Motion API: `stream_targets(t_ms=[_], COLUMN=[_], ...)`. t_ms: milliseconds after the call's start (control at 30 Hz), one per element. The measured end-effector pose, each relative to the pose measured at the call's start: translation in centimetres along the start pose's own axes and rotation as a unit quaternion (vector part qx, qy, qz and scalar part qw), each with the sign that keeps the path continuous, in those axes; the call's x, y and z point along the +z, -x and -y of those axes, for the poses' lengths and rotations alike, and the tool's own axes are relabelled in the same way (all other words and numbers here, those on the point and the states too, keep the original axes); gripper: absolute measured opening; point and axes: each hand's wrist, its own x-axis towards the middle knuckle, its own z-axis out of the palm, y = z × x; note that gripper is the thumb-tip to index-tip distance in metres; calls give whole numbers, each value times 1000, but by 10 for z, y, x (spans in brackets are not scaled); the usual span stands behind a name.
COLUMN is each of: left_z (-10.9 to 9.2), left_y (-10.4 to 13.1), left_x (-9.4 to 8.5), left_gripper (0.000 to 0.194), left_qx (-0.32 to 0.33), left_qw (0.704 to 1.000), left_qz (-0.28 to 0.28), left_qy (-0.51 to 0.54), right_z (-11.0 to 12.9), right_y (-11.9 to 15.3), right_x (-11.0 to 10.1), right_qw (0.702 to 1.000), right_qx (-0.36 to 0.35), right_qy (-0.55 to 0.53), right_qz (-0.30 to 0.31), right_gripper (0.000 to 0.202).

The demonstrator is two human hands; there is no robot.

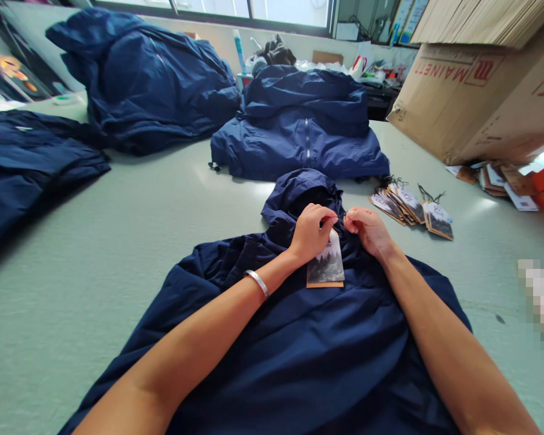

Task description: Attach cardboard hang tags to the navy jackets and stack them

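Observation:
A navy hooded jacket (299,350) lies spread out in front of me, its hood (294,193) pointing away. Over the neck, my left hand (315,232) pinches a thin black cord belonging to a hang tag (325,266). That tag, printed with a grey forest picture and backed in brown card, rests on the jacket's chest just below my fingers. Close by on the right, my right hand (366,229) is closed in a pinch on the dark cord too. The fingertips cover most of the cord, so its exact path is hidden.
More hang tags with black cords (401,202) lie right of the hood. Folded navy jackets (303,133) sit behind, with a larger pile (149,84) at back left and another garment (22,169) at left. Cardboard boxes (476,90) stand on the pale green table (95,266).

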Motion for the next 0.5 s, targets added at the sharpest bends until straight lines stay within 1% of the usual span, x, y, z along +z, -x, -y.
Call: stream_targets(t_ms=[300, 400, 500], left_z=[-1, 1, 2], left_y=[1, 1, 2], left_x=[-1, -2, -3], left_gripper=[14, 14, 16], left_qx=[17, 23, 38], left_qw=[999, 999, 999], left_qz=[-15, -14, -1], left_qy=[23, 19, 15], right_z=[0, 0, 0], right_y=[0, 0, -1], right_x=[4, 0, -6], right_qw=[999, 999, 998], right_qx=[-22, -12, 6], right_qy=[-48, -18, 13], right_qz=[3, 24, 57], right_gripper=[24, 22, 23])
